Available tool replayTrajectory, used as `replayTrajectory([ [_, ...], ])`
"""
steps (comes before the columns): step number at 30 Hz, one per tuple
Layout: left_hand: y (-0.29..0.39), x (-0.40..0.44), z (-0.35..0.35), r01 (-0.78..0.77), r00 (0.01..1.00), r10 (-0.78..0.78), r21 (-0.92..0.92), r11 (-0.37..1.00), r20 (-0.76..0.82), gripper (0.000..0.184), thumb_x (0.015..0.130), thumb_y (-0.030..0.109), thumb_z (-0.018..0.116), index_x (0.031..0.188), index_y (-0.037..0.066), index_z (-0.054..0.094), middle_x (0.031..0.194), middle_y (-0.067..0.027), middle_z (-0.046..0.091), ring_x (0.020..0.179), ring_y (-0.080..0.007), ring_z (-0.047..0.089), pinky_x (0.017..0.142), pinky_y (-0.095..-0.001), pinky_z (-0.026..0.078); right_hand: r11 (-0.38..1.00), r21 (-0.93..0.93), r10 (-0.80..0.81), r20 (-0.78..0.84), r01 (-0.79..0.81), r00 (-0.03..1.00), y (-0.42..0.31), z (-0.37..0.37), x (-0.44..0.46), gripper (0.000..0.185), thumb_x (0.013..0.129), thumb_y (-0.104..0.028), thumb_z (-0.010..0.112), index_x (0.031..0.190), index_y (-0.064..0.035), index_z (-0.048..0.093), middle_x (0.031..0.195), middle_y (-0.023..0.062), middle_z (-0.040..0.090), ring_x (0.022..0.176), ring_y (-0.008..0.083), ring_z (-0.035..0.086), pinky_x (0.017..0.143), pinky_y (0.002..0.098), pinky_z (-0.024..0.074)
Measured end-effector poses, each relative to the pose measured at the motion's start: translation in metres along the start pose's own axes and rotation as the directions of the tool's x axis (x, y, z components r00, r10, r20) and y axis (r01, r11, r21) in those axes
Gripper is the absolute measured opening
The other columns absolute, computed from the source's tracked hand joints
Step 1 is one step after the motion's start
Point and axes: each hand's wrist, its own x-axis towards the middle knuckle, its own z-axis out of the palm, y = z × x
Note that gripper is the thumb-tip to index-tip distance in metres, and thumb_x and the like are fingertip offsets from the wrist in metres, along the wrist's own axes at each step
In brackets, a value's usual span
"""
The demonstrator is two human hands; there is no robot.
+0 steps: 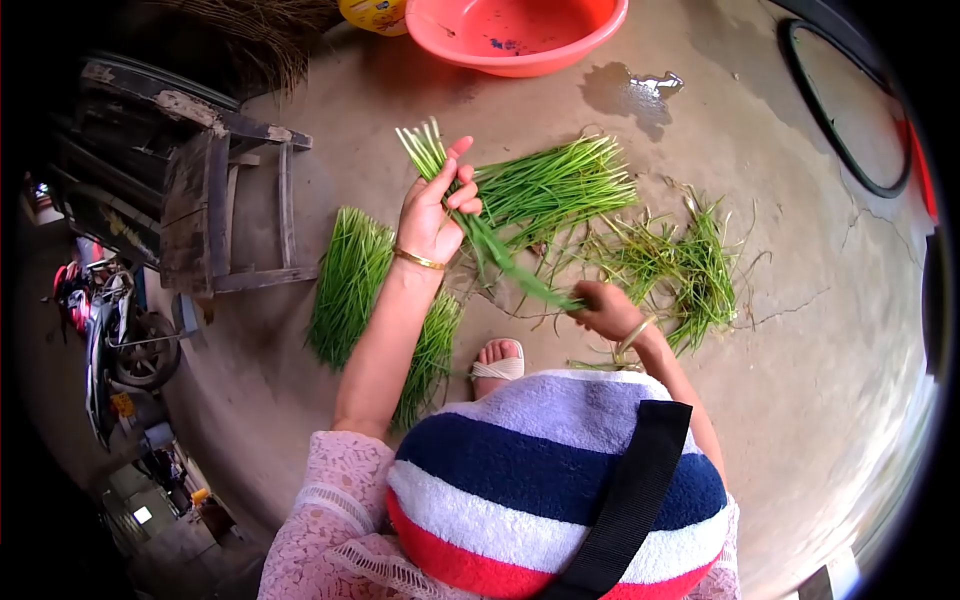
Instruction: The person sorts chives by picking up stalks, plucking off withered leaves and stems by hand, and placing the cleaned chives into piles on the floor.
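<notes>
- Two bare hands: my left hand [435, 215] grasps one held bunch [430, 160] of thin green stalks near their pale, whitish ends, some fingers raised; my right hand [605, 310] has its fingers closed on the leafy far end, which is blurred.
- One held bunch, then, stretched slantwise between the two hands, above the floor; I cannot count its stalks.
- One neat pile [570, 180] of slender, smooth stalks lies just beyond the hands, laid roughly parallel.
- More laid stalks [345, 290] show on both sides of my left forearm; I cannot tell whether they form one pile or two.
- One tangled heap [700, 270], loose and stringy, with yellowish bits, lies to the right.
- Two bracelets: one shiny gold band [418, 259] on my left wrist, one paler bangle [636, 334] on my right.
- One round, glossy red basin [515, 35] stands at the far side, near one wet patch [632, 95] on the dull, cracked floor [800, 250].
- One worn wooden chair [215, 210] is at the left.
- One strapped sandal [498, 368] shows below me.
</notes>
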Motion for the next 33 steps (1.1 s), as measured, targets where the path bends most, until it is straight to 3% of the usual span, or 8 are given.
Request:
replayTrajectory([
  [1,0.002,-0.001,0.002,0.049,0.999,-0.047,0.134,0.990,-0.012,0.031,0.089,0.014,0.043,0.117,0.002,0.042,0.074,0.0004,0.046,0.055,-0.0043,0.038,0.054,-0.0190,0.035,0.961,-0.277,-0.019,-0.118,-0.015,0.993,0.010,-0.006,-0.004,0.019,0.070,-0.013,0.060,0.085,-0.0027,0.057,0.067,0.0109,0.057,0.066,0.0266,0.058,0.061,0.0354,0.0465],
  [3,-0.001,-0.005,0.009,0.106,0.994,-0.102,0.261,0.960,-0.027,0.034,0.089,0.013,0.043,0.120,0.002,0.040,0.073,0.0010,0.045,0.051,-0.0022,0.034,0.049,-0.0164,0.030,0.874,-0.484,-0.161,-0.361,-0.037,0.919,0.023,-0.016,-0.010,0.022,0.064,-0.010,0.062,0.084,-0.0023,0.058,0.081,0.0149,0.059,0.076,0.0332,0.057,0.069,0.0396,0.0463],
  [6,-0.017,-0.010,0.025,0.272,0.961,-0.262,0.479,0.834,-0.089,0.037,0.089,0.016,0.043,0.122,-0.001,0.038,0.069,0.0032,0.043,0.048,-0.0007,0.031,0.044,-0.0139,0.026,0.992,-0.051,-0.122,-0.523,0.112,0.844,-0.007,-0.035,-0.002,0.023,0.066,-0.006,0.063,0.088,-0.0024,0.060,0.080,0.0096,0.061,0.068,0.0186,0.059,0.063,0.0277,0.0474],
  [11,-0.045,-0.012,0.037,0.354,0.913,-0.407,0.572,0.740,-0.038,0.034,0.089,0.018,0.045,0.119,0.003,0.044,0.070,0.0038,0.045,0.052,-0.0014,0.033,0.047,-0.0147,0.028,0.824,0.428,-0.035,-0.616,0.371,0.787,-0.061,-0.038,0.011,0.021,0.069,-0.009,0.069,0.085,-0.0004,0.061,0.074,0.0003,0.060,0.063,0.0045,0.051,0.059,0.0179,0.0432],
  [14,-0.057,-0.014,0.043,0.325,0.912,-0.409,0.684,0.653,-0.043,0.019,0.089,0.020,0.043,0.079,0.005,0.050,0.071,0.0017,0.047,0.054,-0.0047,0.036,0.050,-0.0176,0.030,0.789,0.455,-0.041,-0.632,0.413,0.774,-0.075,-0.036,0.016,0.017,0.069,-0.010,0.069,0.078,0.0000,0.059,0.070,-0.0007,0.059,0.063,0.0035,0.050,0.057,0.0167,0.0410],
  [22,-0.062,-0.015,0.037,0.384,0.881,-0.472,0.651,0.655,-0.044,0.018,0.090,0.021,0.042,0.084,0.005,0.050,0.071,0.0019,0.046,0.055,-0.0042,0.036,0.049,-0.0175,0.030,0.774,0.521,0.021,-0.588,0.359,0.809,-0.063,-0.034,0.013,0.013,0.075,-0.012,0.064,0.079,0.0004,0.062,0.070,0.0007,0.061,0.063,0.0039,0.051,0.058,0.0178,0.0413],
  [27,-0.057,-0.016,0.040,0.367,0.884,-0.465,0.677,0.638,-0.042,0.022,0.090,0.020,0.042,0.100,0.002,0.051,0.070,0.0020,0.046,0.053,-0.0029,0.035,0.047,-0.0167,0.029,0.832,0.408,-0.100,-0.555,0.376,0.826,-0.063,-0.037,0.009,0.016,0.080,-0.014,0.059,0.082,0.0011,0.062,0.072,0.0005,0.062,0.064,0.0037,0.050,0.059,0.0187,0.0414],
  [33,-0.050,-0.016,0.035,0.279,0.921,-0.387,0.755,0.593,-0.037,0.024,0.089,0.018,0.043,0.102,0.002,0.053,0.069,0.0004,0.053,0.052,-0.0044,0.042,0.048,-0.0177,0.034,0.888,0.332,-0.042,-0.630,0.318,0.775,-0.047,-0.045,0.007,0.011,0.078,-0.010,0.060,0.083,0.0000,0.062,0.066,-0.0013,0.057,0.057,0.0030,0.047,0.051,0.0178,0.0387],
])
